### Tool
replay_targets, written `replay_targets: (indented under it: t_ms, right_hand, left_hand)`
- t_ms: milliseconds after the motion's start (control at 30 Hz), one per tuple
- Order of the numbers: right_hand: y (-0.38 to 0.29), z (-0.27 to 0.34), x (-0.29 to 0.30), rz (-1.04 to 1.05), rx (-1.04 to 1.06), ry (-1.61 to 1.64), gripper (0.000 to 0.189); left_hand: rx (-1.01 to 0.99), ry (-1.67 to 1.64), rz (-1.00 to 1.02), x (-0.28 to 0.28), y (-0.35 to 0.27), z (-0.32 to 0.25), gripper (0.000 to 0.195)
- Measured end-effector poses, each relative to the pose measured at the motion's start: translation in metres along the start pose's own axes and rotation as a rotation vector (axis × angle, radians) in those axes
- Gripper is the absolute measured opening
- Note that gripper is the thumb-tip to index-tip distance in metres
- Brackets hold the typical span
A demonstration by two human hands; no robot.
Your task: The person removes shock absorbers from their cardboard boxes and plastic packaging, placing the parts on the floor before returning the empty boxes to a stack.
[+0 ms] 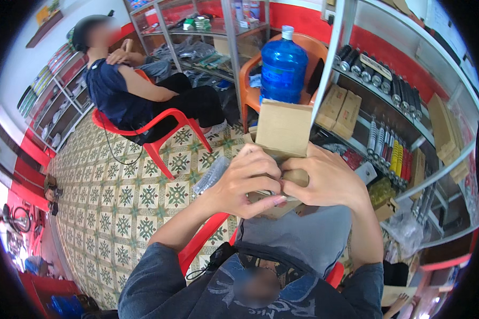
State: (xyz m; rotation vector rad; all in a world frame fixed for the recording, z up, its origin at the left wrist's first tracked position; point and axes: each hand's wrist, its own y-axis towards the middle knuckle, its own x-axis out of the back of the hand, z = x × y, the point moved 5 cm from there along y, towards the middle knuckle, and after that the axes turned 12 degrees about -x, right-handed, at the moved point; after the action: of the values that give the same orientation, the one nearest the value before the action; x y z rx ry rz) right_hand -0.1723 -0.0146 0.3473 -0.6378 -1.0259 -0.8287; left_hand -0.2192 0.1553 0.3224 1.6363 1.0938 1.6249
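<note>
A small cardboard box (281, 210) rests on or just above my lap, its lid flap (283, 124) standing upright on the far side. My left hand (249, 181) grips the box's left side, with fingers bent over the opening. On the other side, my right hand (323, 175) holds the box, thumb and index finger at an inner cardboard piece near the opening. Both hands hide most of what is inside. Beyond my left wrist is a roll of clear plastic wrapping (211, 175); whether it lies on the floor I cannot tell.
A person (119, 91) sits in a red plastic chair (155, 131) at the left. Ahead, an orange chair (249, 83) bears a blue water jug (284, 67). The metal-framed shelf (383, 91) at right holds shock absorbers (377, 137) and cardboard boxes (338, 111). The floor is patterned tile (123, 195).
</note>
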Motion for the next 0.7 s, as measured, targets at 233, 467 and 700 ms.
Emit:
replay_targets:
  t_ms: [233,467,700]
  right_hand:
    - [-0.004,-0.012,0.014,-0.235,0.147,0.399,0.025]
    - [-0.014,-0.009,0.016,-0.203,0.27,0.675,0.037]
    - [-0.015,-0.015,-0.006,-0.459,0.361,0.602,0.059]
  left_hand:
    - [0.024,-0.034,-0.015,-0.005,-0.002,-0.003,0.018]
    - [0.13,0.088,-0.02,-0.001,0.003,0.0,0.012]
    - [0.334,0.105,-0.08,-0.004,0.01,0.004,0.013]
